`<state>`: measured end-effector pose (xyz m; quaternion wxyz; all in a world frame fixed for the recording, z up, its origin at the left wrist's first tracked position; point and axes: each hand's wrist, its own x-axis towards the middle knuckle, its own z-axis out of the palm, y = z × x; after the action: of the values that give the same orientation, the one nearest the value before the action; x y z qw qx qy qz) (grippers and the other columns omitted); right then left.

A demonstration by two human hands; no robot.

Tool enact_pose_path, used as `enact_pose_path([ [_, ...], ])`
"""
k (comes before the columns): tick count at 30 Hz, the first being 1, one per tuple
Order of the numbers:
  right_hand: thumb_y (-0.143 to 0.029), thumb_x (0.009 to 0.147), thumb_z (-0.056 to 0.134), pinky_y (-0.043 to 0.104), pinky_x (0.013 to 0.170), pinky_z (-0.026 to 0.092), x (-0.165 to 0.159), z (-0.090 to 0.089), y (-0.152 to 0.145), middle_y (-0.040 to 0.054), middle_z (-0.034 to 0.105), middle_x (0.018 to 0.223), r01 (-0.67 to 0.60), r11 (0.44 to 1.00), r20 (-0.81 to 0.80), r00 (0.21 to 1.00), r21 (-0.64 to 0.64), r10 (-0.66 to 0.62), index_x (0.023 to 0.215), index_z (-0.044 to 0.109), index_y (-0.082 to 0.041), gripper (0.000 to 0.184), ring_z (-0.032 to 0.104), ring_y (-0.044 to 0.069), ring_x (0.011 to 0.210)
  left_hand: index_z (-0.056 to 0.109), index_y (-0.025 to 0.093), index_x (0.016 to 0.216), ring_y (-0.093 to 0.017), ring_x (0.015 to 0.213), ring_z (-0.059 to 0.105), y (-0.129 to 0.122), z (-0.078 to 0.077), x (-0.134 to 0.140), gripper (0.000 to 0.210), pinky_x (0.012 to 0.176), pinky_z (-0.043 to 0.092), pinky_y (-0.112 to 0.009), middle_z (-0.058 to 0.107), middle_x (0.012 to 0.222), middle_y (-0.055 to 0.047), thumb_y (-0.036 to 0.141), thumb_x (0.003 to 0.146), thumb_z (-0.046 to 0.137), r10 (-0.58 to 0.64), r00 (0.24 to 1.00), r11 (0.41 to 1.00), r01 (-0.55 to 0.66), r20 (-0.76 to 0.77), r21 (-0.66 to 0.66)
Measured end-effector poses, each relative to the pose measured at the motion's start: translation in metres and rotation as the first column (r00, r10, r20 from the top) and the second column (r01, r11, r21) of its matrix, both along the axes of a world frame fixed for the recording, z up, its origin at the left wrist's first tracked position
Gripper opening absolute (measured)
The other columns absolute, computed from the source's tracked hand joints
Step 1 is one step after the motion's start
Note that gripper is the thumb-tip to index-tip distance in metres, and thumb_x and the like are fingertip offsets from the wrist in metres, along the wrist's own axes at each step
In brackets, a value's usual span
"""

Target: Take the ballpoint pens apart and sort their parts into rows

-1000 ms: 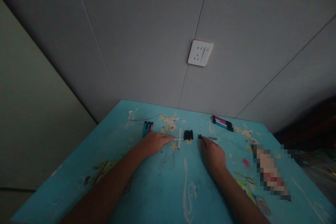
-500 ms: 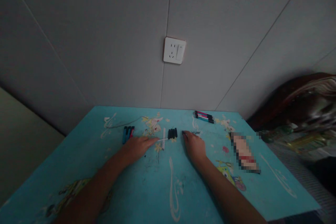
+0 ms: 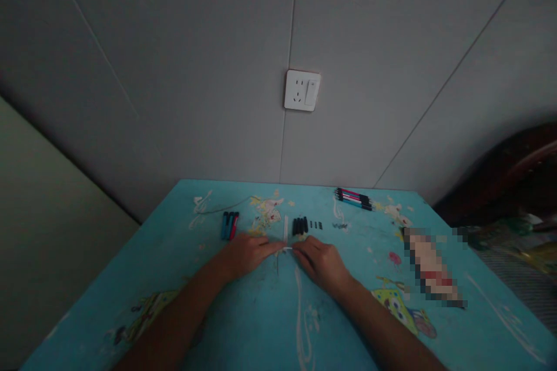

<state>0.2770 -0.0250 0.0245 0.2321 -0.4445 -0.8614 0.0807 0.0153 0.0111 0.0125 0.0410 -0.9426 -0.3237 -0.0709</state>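
My left hand (image 3: 250,254) lies low over the table, its fingertips closed on one end of a thin white pen refill (image 3: 288,248). My right hand (image 3: 321,261) pinches the other end, so the refill stretches level between both hands. Just beyond the fingertips, more white refills (image 3: 286,226) lie side by side. Several short black grips (image 3: 300,226) stand in a row to their right, followed by small black pieces (image 3: 315,225) and what look like tiny springs (image 3: 340,226). Blue and red pen barrels (image 3: 230,226) with dark ends lie beyond my left hand.
At the table's far edge, several assembled pens (image 3: 354,199) lie together. A blurred-out, pixelated long object (image 3: 433,269) rests on the right. The blue table (image 3: 243,324) with cartoon prints meets a grey wall holding a white socket (image 3: 302,90).
My right hand has moved left and nearer to me, away from the small black pieces, and now meets the refill in my left hand. The view has shifted slightly left.
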Motion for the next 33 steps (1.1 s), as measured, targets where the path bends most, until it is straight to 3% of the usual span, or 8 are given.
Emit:
enact_pose_path([
  [5, -0.032, 0.102, 0.043, 0.023, 0.071, 0.049, 0.005, -0.001, 0.006, 0.004, 0.065, 0.09, 0.023, 0.999, 0.06, 0.998, 0.039, -0.025, 0.108, 0.067, -0.023, 0.026, 0.064, 0.014, 0.077, 0.042, 0.035, 0.145, -0.016, 0.067, 0.064, 0.003, -0.001, -0.003, 0.045, 0.06, 0.048, -0.025, 0.066, 0.084, -0.002, 0.026, 0.101, 0.04, 0.01, 0.999, 0.999, -0.012, 0.05, 0.047],
  [11, -0.03, 0.102, 0.042, 0.023, 0.073, 0.047, 0.008, 0.002, 0.004, 0.0035, 0.065, 0.088, -0.032, 0.998, 0.032, 0.999, 0.047, 0.03, 0.109, 0.066, -0.022, 0.027, 0.064, 0.013, 0.077, 0.044, 0.032, 0.144, -0.015, 0.072, 0.067, 0.003, 0.002, -0.004, 0.043, 0.066, 0.051, -0.024, 0.069, 0.086, -0.003, 0.027, 0.102, 0.04, 0.012, 0.99, 0.998, -0.02, 0.142, 0.055],
  [17, -0.03, 0.1, 0.043, 0.023, 0.066, 0.043, 0.015, -0.001, 0.005, 0.0039, 0.062, 0.076, 0.124, 0.987, -0.071, 0.991, 0.099, -0.117, 0.089, 0.067, -0.017, 0.029, 0.059, 0.013, 0.067, 0.036, 0.026, 0.148, -0.017, 0.089, 0.069, 0.005, 0.007, 0.002, 0.045, 0.081, 0.053, -0.029, 0.071, 0.109, -0.006, 0.034, 0.103, 0.035, 0.209, 0.921, 0.977, -0.213, 0.329, -0.025],
  [20, -0.031, 0.1, 0.042, 0.023, 0.063, 0.04, 0.015, 0.0, 0.004, 0.0042, 0.063, 0.072, 0.221, 0.967, -0.051, 0.975, 0.13, -0.216, 0.082, 0.067, -0.016, 0.033, 0.058, 0.012, 0.062, 0.046, 0.024, 0.141, -0.019, 0.092, 0.069, 0.005, 0.005, 0.006, 0.041, 0.084, 0.053, -0.031, 0.071, 0.112, -0.008, 0.034, 0.102, 0.038, 0.253, 0.916, 0.968, -0.238, 0.311, -0.086],
  [25, -0.033, 0.1, 0.039, 0.024, 0.059, 0.036, 0.004, 0.0, 0.001, 0.0053, 0.066, 0.072, 0.304, 0.937, 0.103, 0.94, 0.172, -0.324, 0.077, 0.066, -0.017, 0.038, 0.06, 0.013, 0.061, 0.055, 0.024, 0.132, -0.02, 0.091, 0.069, -0.003, 0.004, 0.015, 0.037, 0.081, 0.053, -0.031, 0.072, 0.101, -0.007, 0.036, 0.102, 0.039, 0.188, 0.953, 0.98, -0.168, 0.24, -0.103],
  [33, -0.042, 0.101, 0.04, 0.024, 0.064, 0.041, -0.009, -0.001, -0.001, 0.0039, 0.07, 0.085, 0.201, 0.98, 0.236, 0.952, 0.006, -0.197, 0.094, 0.066, -0.022, 0.034, 0.067, 0.017, 0.073, 0.054, 0.024, 0.133, -0.021, 0.088, 0.069, -0.007, 0.009, 0.022, 0.036, 0.076, 0.051, -0.032, 0.071, 0.1, -0.007, 0.036, 0.101, 0.041, 0.167, 0.973, 0.982, -0.148, 0.162, -0.121],
])
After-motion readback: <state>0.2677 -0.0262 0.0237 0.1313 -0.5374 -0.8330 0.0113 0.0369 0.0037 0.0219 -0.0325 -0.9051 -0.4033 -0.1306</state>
